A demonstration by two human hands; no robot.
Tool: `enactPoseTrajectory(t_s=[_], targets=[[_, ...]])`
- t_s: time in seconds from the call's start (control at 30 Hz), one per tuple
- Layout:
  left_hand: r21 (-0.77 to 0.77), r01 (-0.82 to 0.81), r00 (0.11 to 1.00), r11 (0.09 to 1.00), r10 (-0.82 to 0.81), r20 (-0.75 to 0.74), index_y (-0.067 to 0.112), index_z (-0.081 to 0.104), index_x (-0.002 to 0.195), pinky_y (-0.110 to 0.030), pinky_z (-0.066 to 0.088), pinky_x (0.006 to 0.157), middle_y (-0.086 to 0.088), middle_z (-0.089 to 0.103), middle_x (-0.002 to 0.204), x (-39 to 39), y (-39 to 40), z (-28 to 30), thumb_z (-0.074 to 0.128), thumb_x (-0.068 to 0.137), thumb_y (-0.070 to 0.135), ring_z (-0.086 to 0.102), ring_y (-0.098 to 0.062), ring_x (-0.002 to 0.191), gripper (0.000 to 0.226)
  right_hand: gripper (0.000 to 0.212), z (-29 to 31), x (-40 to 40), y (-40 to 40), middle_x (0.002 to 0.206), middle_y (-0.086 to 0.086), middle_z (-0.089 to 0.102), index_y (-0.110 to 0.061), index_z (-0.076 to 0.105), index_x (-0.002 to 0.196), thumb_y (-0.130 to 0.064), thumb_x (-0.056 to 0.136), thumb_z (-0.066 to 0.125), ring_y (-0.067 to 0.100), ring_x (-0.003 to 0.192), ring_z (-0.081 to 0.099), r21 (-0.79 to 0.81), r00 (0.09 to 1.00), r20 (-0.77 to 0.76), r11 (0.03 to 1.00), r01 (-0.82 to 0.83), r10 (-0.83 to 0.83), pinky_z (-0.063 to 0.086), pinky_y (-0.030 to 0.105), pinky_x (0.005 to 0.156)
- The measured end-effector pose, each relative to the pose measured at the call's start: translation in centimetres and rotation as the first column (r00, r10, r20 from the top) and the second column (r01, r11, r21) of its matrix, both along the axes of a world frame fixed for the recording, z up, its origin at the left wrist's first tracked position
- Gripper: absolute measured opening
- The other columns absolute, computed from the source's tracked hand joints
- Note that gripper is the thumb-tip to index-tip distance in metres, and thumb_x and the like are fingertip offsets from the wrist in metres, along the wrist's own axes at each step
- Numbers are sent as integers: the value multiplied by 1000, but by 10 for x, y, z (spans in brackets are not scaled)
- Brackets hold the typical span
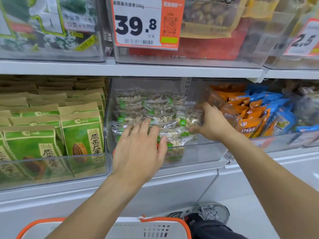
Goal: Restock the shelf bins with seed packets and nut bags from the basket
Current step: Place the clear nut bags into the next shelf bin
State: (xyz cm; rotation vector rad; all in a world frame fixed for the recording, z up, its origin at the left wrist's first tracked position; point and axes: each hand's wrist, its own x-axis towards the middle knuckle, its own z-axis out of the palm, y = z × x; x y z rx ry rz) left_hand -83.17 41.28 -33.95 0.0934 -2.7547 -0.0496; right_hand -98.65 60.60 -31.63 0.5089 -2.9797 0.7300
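Clear plastic walled the middle shelf bin [198, 152], where your left hand [138, 149] lay spread flat, fingers straight, on the heap of clear nut bags [155, 109], while your right hand [209, 123] pinched one bag at the heap's right edge. You already had that bin well filled, and the green sunflower seed packets [81, 133] stood packed in the bin to its left. Whether anything remained in the white, orange-rimmed basket [151, 228] at your feet could not be told, since your arms hid its inside.

Left grip [139, 149] flat, fingers spread; right grip [209, 124] curled, pinching; both arms extended.
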Motion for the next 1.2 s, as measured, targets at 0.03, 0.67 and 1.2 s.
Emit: enactPoseTrajectory(t_s=[0.03,0.67,1.2], targets=[[-2,1,1000,1000,-1,-5,18,65,117,-41,40,105,-8,58,135,0,0,0,29,98,45,57,-26,120,49,94,0,-2,-2,134,15,50,-14,35,144,-29,70,91,28,113,52,-1,999,38,1000,17,-17,36,26,87],[-5,17,998,1000,-18,-53,16,67,115,-42,41,104,-12,60,134,6,0,-3,31,97,47,59,-27,117,51,112,3,-7,-19,142,7,51,-23,21,155,-28,68,92,24,119,53,-6,988,143,998,-63,63,45,31,98],[483,333,900,810,-120,-419,18,59,84,-29,44,72,10,56,84,94,10,-28,50,90,23,53,-14,80,12,16,-7,156,-12,90,-8,60,-22,62,91,-9,86,70,6,82,58,-450,917,-391,886,-113,-82,49,20,64]])
